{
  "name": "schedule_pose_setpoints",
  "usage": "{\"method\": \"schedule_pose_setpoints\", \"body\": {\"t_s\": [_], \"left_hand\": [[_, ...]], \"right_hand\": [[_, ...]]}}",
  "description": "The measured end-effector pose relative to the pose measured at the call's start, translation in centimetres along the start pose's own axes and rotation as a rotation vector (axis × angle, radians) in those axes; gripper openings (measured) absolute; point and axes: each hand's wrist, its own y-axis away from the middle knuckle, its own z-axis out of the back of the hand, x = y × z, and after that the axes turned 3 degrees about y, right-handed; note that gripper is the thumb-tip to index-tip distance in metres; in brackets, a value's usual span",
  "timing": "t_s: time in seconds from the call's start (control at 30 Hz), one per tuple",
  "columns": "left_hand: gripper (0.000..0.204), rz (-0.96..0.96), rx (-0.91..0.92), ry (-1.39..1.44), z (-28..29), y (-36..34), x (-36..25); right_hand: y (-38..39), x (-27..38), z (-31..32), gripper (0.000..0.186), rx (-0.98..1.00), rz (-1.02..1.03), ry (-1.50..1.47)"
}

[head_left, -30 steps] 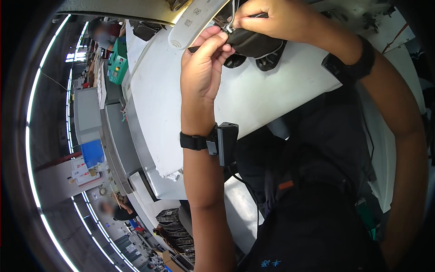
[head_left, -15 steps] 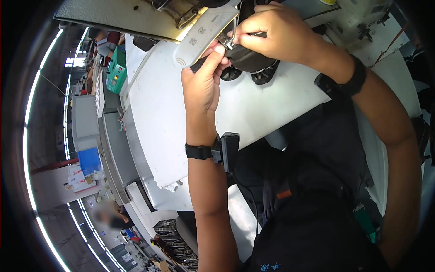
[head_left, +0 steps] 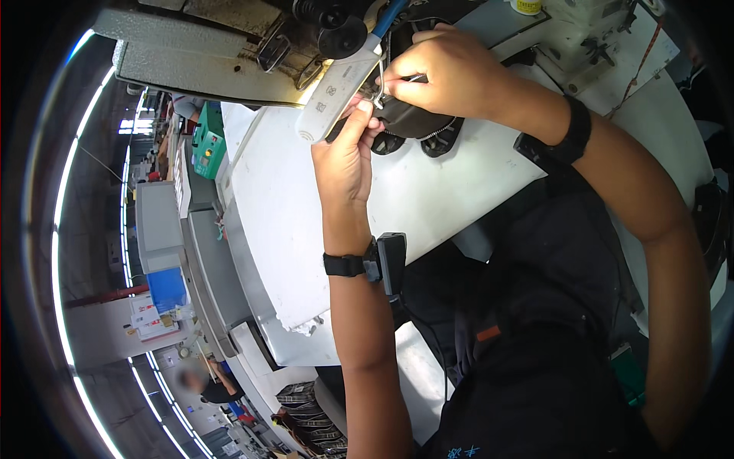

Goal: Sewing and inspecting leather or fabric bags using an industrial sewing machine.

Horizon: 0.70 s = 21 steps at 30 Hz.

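Observation:
My left hand (head_left: pixel 344 157) and my right hand (head_left: pixel 451 76) are close together at a black zippered piece (head_left: pixel 405 122), perhaps a bag, lying on the white table (head_left: pixel 443 195) under a machine. My left thumb and fingers pinch it beside a small silvery metal part (head_left: pixel 378 101). My right fingers are closed on the piece just above and right of that part; exactly what they grip is partly hidden. A pale lamp bar (head_left: pixel 329 107) slants beside my left fingertips, and a thin bent metal rod runs down to the silvery part.
The machine body (head_left: pixel 229 53) overhangs the back, with more fixtures (head_left: pixel 581 46) and a yellow container (head_left: pixel 526 6) at upper right. Leftward stand a green device (head_left: pixel 206 141), grey benches (head_left: pixel 160 222) and a blue bin (head_left: pixel 166 289). A co-worker (head_left: pixel 218 386) is at lower left.
The view has shifted, so the machine, table and both hands appear lower in the picture and more of the machine shows. Both hands stay at the metal part with little visible change in grip.

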Motion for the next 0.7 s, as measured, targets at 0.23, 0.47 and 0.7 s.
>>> {"method": "schedule_pose_setpoints", "body": {"t_s": [0.23,0.47,0.7], "left_hand": [[0.015,-0.037,-0.023,0.003,-0.7,0.5,0.0],[0.015,-0.059,-0.002,0.019,-0.7,0.6,0.1],[0.018,-0.169,-0.142,-0.042,-1.4,1.2,2.4]], "right_hand": [[0.0,-0.3,-0.3,0.012,-0.071,0.095,-0.031],[-0.3,-0.1,-0.2,0.020,-0.063,0.100,-0.022],[2.8,2.8,10.4,0.019,-0.032,0.180,0.068]]}}
